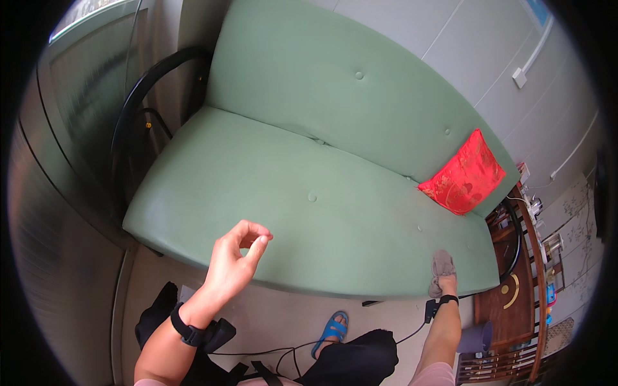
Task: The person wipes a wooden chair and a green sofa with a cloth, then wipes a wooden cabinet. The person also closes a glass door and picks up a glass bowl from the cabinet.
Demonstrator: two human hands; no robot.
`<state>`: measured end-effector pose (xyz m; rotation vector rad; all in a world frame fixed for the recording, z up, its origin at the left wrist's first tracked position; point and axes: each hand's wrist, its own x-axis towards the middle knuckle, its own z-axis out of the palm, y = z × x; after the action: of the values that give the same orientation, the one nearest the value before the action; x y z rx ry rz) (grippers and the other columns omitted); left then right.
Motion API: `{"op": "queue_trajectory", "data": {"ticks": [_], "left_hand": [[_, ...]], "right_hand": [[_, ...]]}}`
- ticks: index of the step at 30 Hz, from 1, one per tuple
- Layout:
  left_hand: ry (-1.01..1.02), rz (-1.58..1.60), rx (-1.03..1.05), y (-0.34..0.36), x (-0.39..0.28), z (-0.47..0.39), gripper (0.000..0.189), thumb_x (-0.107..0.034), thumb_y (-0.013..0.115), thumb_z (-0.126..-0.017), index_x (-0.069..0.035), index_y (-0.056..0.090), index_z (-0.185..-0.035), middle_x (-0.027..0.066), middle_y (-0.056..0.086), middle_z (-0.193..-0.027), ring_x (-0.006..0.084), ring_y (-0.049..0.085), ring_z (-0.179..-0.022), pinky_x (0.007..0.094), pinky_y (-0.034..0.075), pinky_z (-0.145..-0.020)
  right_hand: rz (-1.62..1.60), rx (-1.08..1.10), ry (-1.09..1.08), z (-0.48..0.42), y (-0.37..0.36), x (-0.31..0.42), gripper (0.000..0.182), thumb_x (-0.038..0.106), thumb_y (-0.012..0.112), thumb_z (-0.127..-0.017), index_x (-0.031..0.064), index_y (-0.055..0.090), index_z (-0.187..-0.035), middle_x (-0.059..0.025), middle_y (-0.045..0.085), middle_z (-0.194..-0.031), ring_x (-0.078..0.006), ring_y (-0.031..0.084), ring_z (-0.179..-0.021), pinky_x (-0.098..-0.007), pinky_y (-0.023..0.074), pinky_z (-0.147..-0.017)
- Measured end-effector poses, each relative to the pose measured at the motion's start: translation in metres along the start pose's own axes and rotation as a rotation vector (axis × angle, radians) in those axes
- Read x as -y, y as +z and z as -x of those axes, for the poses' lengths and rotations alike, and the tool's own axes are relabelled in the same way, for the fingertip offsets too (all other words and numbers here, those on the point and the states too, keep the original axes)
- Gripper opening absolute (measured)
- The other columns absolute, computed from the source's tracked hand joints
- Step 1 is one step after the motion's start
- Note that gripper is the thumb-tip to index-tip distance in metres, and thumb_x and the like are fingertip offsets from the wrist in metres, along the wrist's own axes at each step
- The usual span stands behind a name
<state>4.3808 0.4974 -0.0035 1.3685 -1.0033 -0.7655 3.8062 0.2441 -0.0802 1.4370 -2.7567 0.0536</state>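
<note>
A green upholstered sofa with button tufting fills the middle of the view. My left hand hovers over its front part, fingers curled with thumb and fingertips close together, and nothing shows between them. My right hand is at the right front of the seat, largely covered by a grey-brown cloth that it holds. Farther back on the right, a red patterned cushion leans on the backrest. Both wrists wear black straps with small devices.
Black curved armrests flank the sofa. A metallic panel door stands on the left. At the right are a purple bin and dark wooden furniture. Black cables hang near my legs and a blue slipper.
</note>
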Motion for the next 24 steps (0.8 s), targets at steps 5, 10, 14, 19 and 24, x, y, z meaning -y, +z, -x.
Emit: {"op": "queue_trajectory", "data": {"ticks": [5, 10, 14, 19, 24], "left_hand": [[-0.022, -0.040, -0.027, -0.009, -0.001, 0.004, 0.011, -0.011, 0.059, -0.095, -0.001, 0.061, -0.100, 0.0070, 0.070, -0.097, 0.0162, 0.065, -0.092, 0.0326, 0.050, -0.086], [-0.061, -0.115, -0.033, -0.013, -0.015, 0.006, 0.012, -0.013, 0.060, -0.096, -0.001, 0.060, -0.098, 0.0073, 0.069, -0.098, 0.0158, 0.065, -0.098, 0.0320, 0.049, -0.091], [-0.061, -0.134, -0.085, -0.014, -0.012, 0.002, 0.010, -0.011, 0.059, -0.095, -0.001, 0.060, -0.098, 0.0075, 0.069, -0.098, 0.0166, 0.065, -0.097, 0.0319, 0.048, -0.090], [-0.085, -0.165, -0.122, -0.012, -0.005, -0.001, 0.009, -0.008, 0.058, -0.093, 0.000, 0.060, -0.097, 0.0081, 0.069, -0.097, 0.0175, 0.065, -0.098, 0.0321, 0.048, -0.090], [-0.058, -0.250, -0.163, 0.001, -0.005, 0.002, 0.010, -0.008, 0.061, -0.092, 0.000, 0.062, -0.099, 0.0085, 0.071, -0.096, 0.0182, 0.066, -0.088, 0.0320, 0.051, -0.084]], "right_hand": [[-0.205, 0.092, -0.373, -0.017, -0.006, 0.091, 0.053, 0.038, 0.064, -0.084, 0.0088, 0.061, -0.127, -0.0179, 0.066, -0.118, -0.0293, 0.064, -0.111, -0.0370, 0.0488, -0.095], [-0.272, 0.171, -0.784, 0.072, -0.007, 0.311, 0.061, 0.031, 0.065, -0.079, 0.0113, 0.053, -0.135, -0.0165, 0.059, -0.130, -0.0309, 0.057, -0.120, -0.0408, 0.0468, -0.099], [-0.309, 0.090, -1.381, 0.222, -0.003, 0.435, 0.064, 0.025, 0.067, -0.077, 0.0128, 0.051, -0.138, -0.0181, 0.057, -0.129, -0.0360, 0.052, -0.122, -0.0454, 0.0470, -0.099], [-0.354, 0.060, -2.016, 0.331, -0.017, 0.479, 0.063, 0.012, 0.066, -0.078, 0.0196, 0.051, -0.138, -0.0122, 0.049, -0.134, -0.0324, 0.047, -0.123, -0.0455, 0.0474, -0.097], [-0.297, 0.076, -1.815, 0.263, -0.013, 0.511, 0.061, 0.009, 0.060, -0.078, 0.0218, 0.052, -0.137, -0.0092, 0.047, -0.142, -0.0323, 0.046, -0.124, -0.0448, 0.0458, -0.100]]}}
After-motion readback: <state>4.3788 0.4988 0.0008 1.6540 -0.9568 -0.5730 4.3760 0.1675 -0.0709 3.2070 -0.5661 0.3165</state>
